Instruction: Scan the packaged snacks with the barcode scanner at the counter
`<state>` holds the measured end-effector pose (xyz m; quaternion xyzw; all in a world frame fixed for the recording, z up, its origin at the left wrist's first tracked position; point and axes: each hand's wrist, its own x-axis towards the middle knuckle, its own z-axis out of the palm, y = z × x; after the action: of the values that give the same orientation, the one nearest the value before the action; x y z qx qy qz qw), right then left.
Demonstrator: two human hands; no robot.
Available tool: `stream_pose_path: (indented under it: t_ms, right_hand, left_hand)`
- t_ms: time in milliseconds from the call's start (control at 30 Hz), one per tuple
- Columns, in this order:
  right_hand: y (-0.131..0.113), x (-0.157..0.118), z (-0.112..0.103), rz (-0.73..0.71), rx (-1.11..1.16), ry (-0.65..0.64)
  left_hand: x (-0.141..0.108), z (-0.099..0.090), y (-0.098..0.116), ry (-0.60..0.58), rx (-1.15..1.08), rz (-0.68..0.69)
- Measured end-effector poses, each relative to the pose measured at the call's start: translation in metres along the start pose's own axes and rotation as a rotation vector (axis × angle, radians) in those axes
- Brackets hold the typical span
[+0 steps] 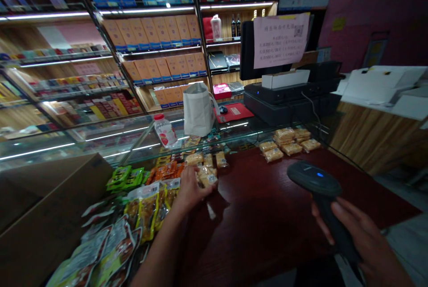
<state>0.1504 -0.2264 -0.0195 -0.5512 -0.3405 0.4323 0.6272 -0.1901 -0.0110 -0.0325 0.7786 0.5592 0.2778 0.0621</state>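
Snack packet point(207, 177), pale and clear-wrapped, lies at about ten o'clock from the bare middle of the counter point(261, 220), under the fingers of the left hand point(190, 191). That grip is narrow, fingers and thumb set about the packet; whether it has left the counter, I cannot tell. At three o'clock the right hand point(363, 231) has its grip wrapped round the handle of a scanner point(314, 180), whose head is at two o'clock with a blue light showing on top.

The step looks like picking up with one hand while the scanner stands ready in the other. To do it well, pinch the packet by its edges, lightly, since the contents look crumbly, and keep fingertips off any printed label. Take just one: similar loose packets point(195, 158) lie close by towards eleven o'clock and could cling or get nudged. Lift clear of the yellow bags point(150, 204) at nine o'clock, and keep the scanner's head well away from the stacked packets point(290, 142) at one o'clock, so the two groups stay apart.
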Motion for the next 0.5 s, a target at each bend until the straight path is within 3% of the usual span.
stream_pose_path:
  t_ms: [100, 200, 300, 500]
  right_hand:
    - [0.0, 0.002, 0.005, -0.028, 0.031, 0.028]
    - [0.001, 0.003, 0.008, -0.023, 0.089, 0.037]
    - [0.003, 0.004, 0.007, -0.001, 0.106, 0.025]
    - [0.0, 0.001, 0.009, -0.002, 0.112, 0.045]
  left_hand:
    - [-0.036, 0.017, 0.036, -0.147, -0.091, -0.022]
    - [-0.06, 0.03, 0.056, -0.22, -0.127, -0.093]
    - [-0.064, 0.03, 0.054, -0.261, -0.176, -0.104]
    - [-0.045, 0.013, 0.034, -0.53, -0.32, -0.025]
